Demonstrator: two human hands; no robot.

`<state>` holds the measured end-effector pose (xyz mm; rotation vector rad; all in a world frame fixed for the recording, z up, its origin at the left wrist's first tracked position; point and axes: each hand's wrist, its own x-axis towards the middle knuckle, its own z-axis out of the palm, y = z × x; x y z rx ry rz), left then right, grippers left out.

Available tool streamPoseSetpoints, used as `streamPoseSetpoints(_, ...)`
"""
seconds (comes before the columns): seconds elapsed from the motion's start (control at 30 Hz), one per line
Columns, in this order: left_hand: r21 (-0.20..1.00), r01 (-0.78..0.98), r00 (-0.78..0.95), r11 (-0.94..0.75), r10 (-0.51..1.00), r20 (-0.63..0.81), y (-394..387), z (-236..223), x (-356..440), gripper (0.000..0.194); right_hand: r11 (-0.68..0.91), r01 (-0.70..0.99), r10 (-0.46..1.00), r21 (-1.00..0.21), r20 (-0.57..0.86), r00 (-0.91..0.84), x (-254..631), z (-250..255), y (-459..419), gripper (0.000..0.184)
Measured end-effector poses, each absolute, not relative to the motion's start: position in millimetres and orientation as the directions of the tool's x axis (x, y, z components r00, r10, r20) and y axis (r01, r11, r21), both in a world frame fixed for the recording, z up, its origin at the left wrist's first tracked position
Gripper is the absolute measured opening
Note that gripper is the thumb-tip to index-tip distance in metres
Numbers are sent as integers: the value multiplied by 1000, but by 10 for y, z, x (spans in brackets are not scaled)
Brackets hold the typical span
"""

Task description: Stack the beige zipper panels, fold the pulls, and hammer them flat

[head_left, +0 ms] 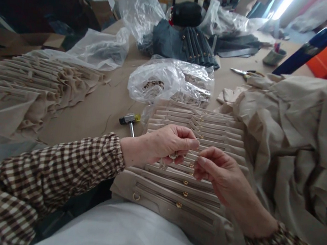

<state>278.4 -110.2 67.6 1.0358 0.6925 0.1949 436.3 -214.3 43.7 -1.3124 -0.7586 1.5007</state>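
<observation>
From where I stand, the person's two hands meet over the beige panels (155,184), which lie overlapping in a long row right before the body, zips and small gold-coloured fittings (185,194) showing along them; the left hand (175,144) hangs just above the middle of the row, thumb and forefinger pinched together, the other fingers curled around some small pale pieces (163,164) that poke out below them; what those pieces are I can't make out from here. The right hand (220,171) faces it, just beside and a little nearer the body, also over the panels, thumb brought close to the bent fingers; whether anything sits between those tips I cannot tell; the two hands are near each other, with a narrow gap between.

Just left of the row, beyond the left wrist, a small hammer (130,119) with a black-and-yellow head lies on the counter (101,101); past the far end of the panels sits a clear plastic bag (169,78), with dark pieces (183,44) behind it; more beige panels are fanned out at the left (35,80), well apart from the hands; a heap of beige cloth (297,125) rises at the right, close along the row.
</observation>
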Motion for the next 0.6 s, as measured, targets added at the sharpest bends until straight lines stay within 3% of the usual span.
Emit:
streamPoseSetpoints(0.1,848,296,714,439,488,-502,-1108,678,2759,27,-241,-105,960,-965,-253,117,4421,472,-2213,25)
streamPoseSetpoints(0.23,793,451,767,409,277,-579,-1151,650,2740,37,-46,255,991,-966,-13,132,4439,459,-2291,12)
streamPoseSetpoints(0.33,796,523,765,304,245,-596,-1159,659,2746,32,-28,226,995,-974,-6,96,4443,437,-2313,9)
streamPoseSetpoints(0.43,841,541,797,-7,325,-509,-1146,679,2790,25,-110,123,993,-986,-104,51,4479,387,-2311,13)
streamPoseSetpoints(0.5,785,549,820,-286,367,-440,-1145,677,2835,24,-106,278,994,-955,-107,12,4513,332,-2312,11)
streamPoseSetpoints(0.6,643,539,842,-544,362,-399,-1169,630,2891,22,10,626,997,-780,-42,-69,4540,244,-2327,13)
